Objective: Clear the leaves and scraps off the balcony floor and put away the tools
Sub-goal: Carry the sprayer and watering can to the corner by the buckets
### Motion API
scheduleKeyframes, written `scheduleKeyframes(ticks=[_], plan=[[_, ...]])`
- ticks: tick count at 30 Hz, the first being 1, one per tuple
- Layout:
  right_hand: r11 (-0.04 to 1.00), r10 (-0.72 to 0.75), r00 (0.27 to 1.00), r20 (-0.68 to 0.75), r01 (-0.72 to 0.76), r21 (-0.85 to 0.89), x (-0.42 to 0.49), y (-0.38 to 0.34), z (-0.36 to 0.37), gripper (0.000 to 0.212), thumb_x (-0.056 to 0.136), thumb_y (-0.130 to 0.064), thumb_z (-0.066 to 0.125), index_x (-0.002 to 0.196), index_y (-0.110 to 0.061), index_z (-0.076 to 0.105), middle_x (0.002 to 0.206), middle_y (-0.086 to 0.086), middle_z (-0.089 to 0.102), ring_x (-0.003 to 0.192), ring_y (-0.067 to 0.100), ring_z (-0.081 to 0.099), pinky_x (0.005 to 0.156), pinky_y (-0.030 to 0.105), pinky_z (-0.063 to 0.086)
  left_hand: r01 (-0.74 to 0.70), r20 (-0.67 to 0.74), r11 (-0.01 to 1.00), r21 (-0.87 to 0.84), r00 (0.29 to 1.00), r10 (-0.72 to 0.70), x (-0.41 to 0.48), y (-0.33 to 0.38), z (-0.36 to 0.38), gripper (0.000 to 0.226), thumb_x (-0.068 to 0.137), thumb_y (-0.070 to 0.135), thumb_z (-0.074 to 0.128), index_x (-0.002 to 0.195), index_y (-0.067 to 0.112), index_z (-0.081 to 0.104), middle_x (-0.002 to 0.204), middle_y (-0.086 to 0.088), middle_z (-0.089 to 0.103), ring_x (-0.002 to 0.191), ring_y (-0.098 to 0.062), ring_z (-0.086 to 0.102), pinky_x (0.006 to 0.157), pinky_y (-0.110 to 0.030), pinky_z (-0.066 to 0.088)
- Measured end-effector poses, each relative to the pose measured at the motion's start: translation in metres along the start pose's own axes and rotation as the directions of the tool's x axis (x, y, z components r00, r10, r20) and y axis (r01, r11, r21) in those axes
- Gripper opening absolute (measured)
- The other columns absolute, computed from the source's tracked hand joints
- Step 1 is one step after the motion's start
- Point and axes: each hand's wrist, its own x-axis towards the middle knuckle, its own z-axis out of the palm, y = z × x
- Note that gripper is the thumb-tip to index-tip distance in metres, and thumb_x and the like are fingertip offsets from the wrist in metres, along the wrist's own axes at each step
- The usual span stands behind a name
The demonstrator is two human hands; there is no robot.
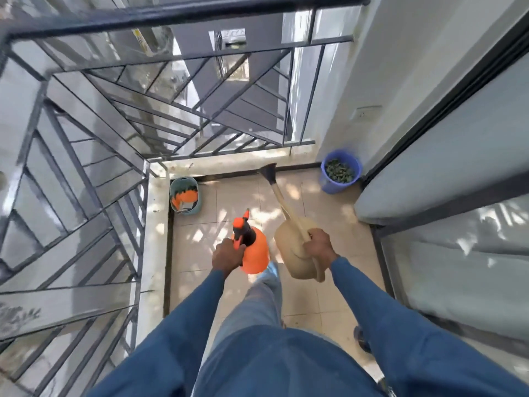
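Orange with a black top, the spray bottle point(255, 255) hung from the left hand point(227, 257), whose fingers curled round its grip. The right hand point(320, 245) gripped the handle of a beige watering can point(289, 239). Both were carried above the tiled balcony floor point(329, 296). A blue bucket point(329, 187) of green leaves stood in the far right corner, and a teal basket point(189, 212) stood far left by the railing point(94, 179).
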Motion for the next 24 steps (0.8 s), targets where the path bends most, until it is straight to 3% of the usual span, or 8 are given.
scheduleKeyframes(ticks=[3,6,9,12,16,21,24], plan=[[0.999,0.015,1.0,0.003,-0.015,-0.052,0.049,-0.03,-0.016,0.031,0.083,-0.003,0.058,0.112,-0.001,0.068,0.114,0.019,0.066,0.11,0.037,0.06,0.088,0.035,0.048,0.022,0.034,1.0,-0.008,0.999,-0.021,0.053,0.028,-0.013,0.041,0.093,0.039,0.061,0.116,0.005,0.062,0.115,-0.018,0.067,0.109,-0.039,0.063,0.086,-0.038,0.048],[0.989,-0.008,1.0,0.028,0.013,-0.151,0.106,-0.058,-0.027,0.026,0.077,-0.011,0.056,0.099,-0.01,0.07,0.111,0.019,0.068,0.107,0.037,0.062,0.078,0.03,0.045,0.039,0.05,0.999,-0.026,0.998,-0.038,0.1,0.055,-0.027,0.038,0.094,0.038,0.06,0.113,0.004,0.063,0.111,-0.017,0.068,0.105,-0.039,0.064,0.078,-0.035,0.045],[0.955,-0.062,0.996,0.057,0.076,-0.288,0.169,-0.081,-0.036,0.029,0.084,-0.004,0.056,0.109,-0.008,0.071,0.114,0.016,0.069,0.111,0.036,0.062,0.085,0.035,0.048,0.041,0.059,0.999,-0.021,0.997,-0.04,0.147,0.071,-0.034,0.032,0.096,0.035,0.058,0.108,0.005,0.064,0.097,-0.011,0.065,0.101,-0.036,0.064,0.074,-0.032,0.04],[0.929,-0.08,0.992,0.096,0.11,-0.352,0.244,-0.091,-0.036,0.03,0.088,-0.004,0.057,0.116,-0.007,0.069,0.12,0.015,0.067,0.115,0.035,0.06,0.092,0.035,0.046,0.058,0.033,0.997,-0.048,0.998,-0.056,0.201,0.071,-0.025,0.031,0.095,0.036,0.059,0.104,0.006,0.063,0.098,-0.008,0.066,0.101,-0.035,0.064,0.074,-0.032,0.039],[0.929,-0.086,0.99,0.113,0.121,-0.351,0.343,-0.086,-0.019,0.047,0.082,-0.024,0.046,0.119,-0.006,0.068,0.123,0.016,0.065,0.118,0.036,0.059,0.095,0.034,0.043,0.089,0.015,0.991,-0.101,0.996,-0.088,0.267,0.063,0.0,0.029,0.094,0.036,0.061,0.101,0.008,0.064,0.102,-0.01,0.068,0.1,-0.034,0.063,0.075,-0.032,0.038],[0.946,-0.016,0.996,0.087,0.043,-0.32,0.469,-0.06,0.018,0.037,0.097,-0.008,0.048,0.132,-0.006,0.06,0.134,0.017,0.059,0.123,0.034,0.055,0.098,0.031,0.044,0.123,-0.009,0.982,-0.144,0.992,-0.126,0.357,0.039,0.048,0.035,0.09,0.046,0.06,0.092,0.011,0.065,0.092,-0.007,0.072,0.097,-0.032,0.066,0.075,-0.036,0.045],[0.927,-0.054,0.997,0.054,0.071,-0.369,0.536,-0.047,0.033,0.036,0.098,-0.005,0.044,0.131,-0.005,0.059,0.13,0.02,0.058,0.12,0.037,0.056,0.098,0.037,0.046,0.154,-0.034,0.976,-0.153,0.986,-0.161,0.403,0.027,0.083,0.029,0.089,0.044,0.066,0.09,0.015,0.066,0.086,-0.004,0.075,0.094,-0.032,0.068,0.079,-0.04,0.051]])
